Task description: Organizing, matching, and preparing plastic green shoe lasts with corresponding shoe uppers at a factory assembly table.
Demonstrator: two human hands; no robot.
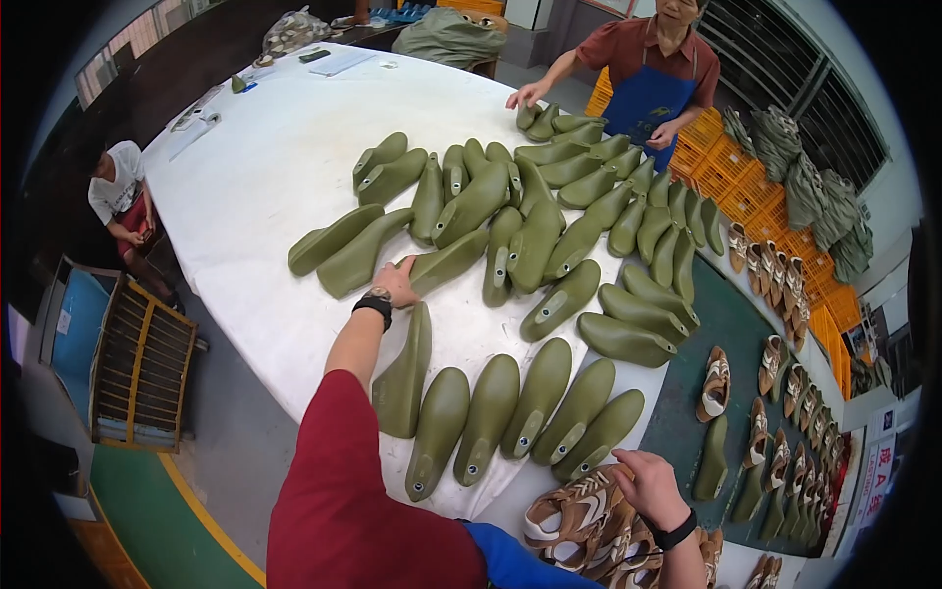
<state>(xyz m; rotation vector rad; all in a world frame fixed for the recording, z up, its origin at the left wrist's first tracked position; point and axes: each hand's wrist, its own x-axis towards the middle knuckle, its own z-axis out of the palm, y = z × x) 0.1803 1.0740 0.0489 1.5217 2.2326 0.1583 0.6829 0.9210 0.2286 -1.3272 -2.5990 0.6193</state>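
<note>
My left hand (395,283), with a watch at the wrist, reaches far over the white table and grips the end of a green shoe last (451,261). That last lies among many similar ones. Closer to me, a row of green lasts (493,420) lies side by side, and one last (404,378) leans on its side below my left wrist. My right hand (652,486), wearing a black wristband, hovers over brown-and-white shoes (561,518) at the near edge. Its fingers are loosely bent and apart, with nothing seen in them.
Across the white table (265,147), a co-worker in a blue apron (638,103) reaches toward the far lasts. Rows of shoes and lasts stand on a green surface (677,422) at right. Orange crates (756,196) stand behind. Someone sits at left by a wooden-slatted cart (142,363).
</note>
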